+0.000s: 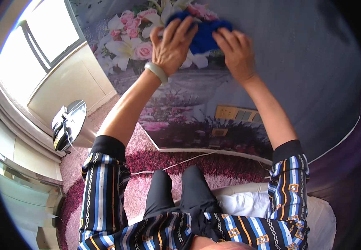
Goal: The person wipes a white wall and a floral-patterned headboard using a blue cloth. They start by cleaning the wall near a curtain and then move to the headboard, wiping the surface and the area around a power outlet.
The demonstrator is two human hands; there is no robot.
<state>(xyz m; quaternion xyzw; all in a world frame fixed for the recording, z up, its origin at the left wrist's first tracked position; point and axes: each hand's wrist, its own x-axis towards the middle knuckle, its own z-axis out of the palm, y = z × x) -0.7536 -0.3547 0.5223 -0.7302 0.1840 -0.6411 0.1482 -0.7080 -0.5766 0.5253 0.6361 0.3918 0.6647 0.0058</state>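
Both my arms reach up to a wall (288,54) covered with a floral mural of pink roses and white lilies. A blue cloth (205,38) lies bunched against the mural between my hands. My left hand (172,46), with a pale bangle at its wrist, presses the cloth's left part with bent fingers. The fingers of my right hand (238,53) grip the cloth's right edge. Part of the cloth is hidden behind my left fingers.
Gold switch and socket plates (234,113) sit low on the wall. A white cord (180,163) crosses the pink and magenta rug (143,143). At left, a shiny round-topped stand (77,118) holds small items below a window (49,33). White bedding (247,204) lies at lower right.
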